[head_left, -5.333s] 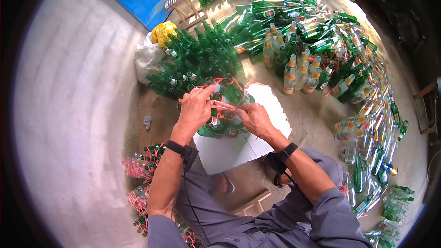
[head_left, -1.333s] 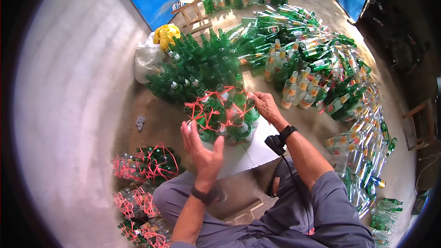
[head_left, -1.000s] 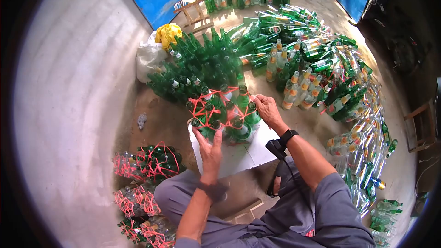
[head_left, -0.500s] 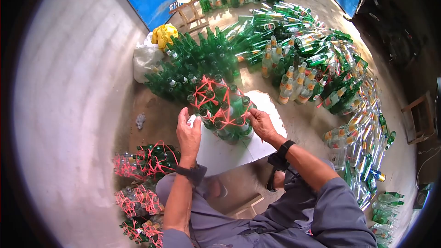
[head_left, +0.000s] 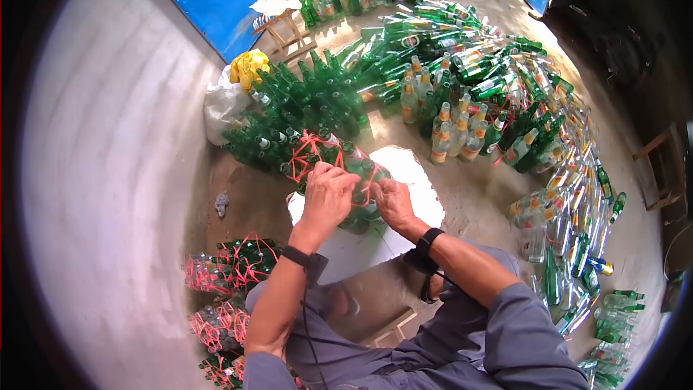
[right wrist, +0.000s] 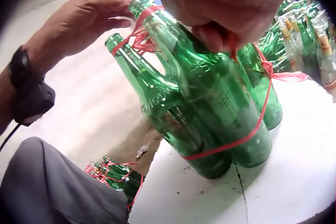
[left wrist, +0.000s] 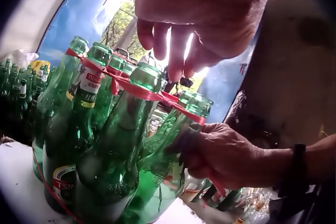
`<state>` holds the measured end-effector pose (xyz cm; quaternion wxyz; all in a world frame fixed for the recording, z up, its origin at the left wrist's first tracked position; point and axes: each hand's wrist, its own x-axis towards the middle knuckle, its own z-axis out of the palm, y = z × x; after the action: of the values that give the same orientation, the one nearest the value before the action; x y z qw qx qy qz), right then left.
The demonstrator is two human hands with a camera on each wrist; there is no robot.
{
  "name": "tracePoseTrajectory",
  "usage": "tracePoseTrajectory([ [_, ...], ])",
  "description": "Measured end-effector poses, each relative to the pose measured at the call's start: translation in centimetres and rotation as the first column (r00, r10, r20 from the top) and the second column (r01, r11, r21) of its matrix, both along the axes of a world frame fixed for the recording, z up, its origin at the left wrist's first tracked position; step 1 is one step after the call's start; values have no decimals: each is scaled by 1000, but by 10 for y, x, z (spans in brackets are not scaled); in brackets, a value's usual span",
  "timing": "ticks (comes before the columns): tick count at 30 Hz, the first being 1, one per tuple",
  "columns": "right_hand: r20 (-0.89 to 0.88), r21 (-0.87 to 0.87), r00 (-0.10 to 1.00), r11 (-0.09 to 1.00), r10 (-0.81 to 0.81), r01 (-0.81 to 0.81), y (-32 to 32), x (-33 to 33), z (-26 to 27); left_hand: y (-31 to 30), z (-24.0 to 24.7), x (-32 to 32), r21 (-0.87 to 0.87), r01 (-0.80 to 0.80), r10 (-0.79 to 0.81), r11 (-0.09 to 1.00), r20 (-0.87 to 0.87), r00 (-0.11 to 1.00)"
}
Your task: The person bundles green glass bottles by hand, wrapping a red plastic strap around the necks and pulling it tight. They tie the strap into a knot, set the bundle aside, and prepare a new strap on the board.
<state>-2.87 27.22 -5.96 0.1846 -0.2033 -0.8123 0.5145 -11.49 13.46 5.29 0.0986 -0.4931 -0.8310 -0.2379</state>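
A cluster of green beer bottles (left wrist: 110, 155) stands on a white board (right wrist: 283, 187), with red plastic twine (left wrist: 142, 91) woven around the necks. Another strand of it circles the bottles lower down. My left hand (head_left: 328, 198) is over the near bottle tops; in the left wrist view its fingers hang down, and in the right wrist view they reach out beside a bottle mouth. At the bundle's right side, my right hand (head_left: 395, 206) has curled fingers pinching the twine by a neck, a loose tail hanging below it in the left wrist view.
Many upright green bottles (head_left: 310, 94) stand just beyond the board. A long heap of lying bottles (head_left: 498, 65) curves along the right. Twine-tied bundles (head_left: 224, 325) lie at lower left, near the wall (head_left: 123, 173). A wooden stool (head_left: 285, 32) stands at the back.
My left hand has moved from the bundle's lower left to over its near bottle tops. The bottle bundle has turned on the board, and my right hand has shifted slightly left and down.
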Motion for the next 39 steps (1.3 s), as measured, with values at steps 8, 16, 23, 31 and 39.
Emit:
tracePoseTrajectory([
  [8, 257, 83, 966, 997, -21, 0, 5, 1, 18, 13, 3, -2, -257, -40, 49, 966, 30, 998],
  [16, 274, 66, 961, 998, -41, 23, 7, -8, 20, 11, 1, -10, -330, 36, -84, 943, -133, 988],
  [23, 255, 33, 967, 999, -28, 20, 9, -11, 18, 13, 0, -17, -363, 40, -81, 931, -98, 992],
  [31, 283, -189, 939, 971, 195, -145, 25, -8, 19, 19, 1, -24, -424, 79, -141, 902, -118, 983],
  [39, 217, -308, 949, 938, 231, -158, 36, 4, 43, 16, -4, -32, -341, 93, -54, 935, 124, 991],
])
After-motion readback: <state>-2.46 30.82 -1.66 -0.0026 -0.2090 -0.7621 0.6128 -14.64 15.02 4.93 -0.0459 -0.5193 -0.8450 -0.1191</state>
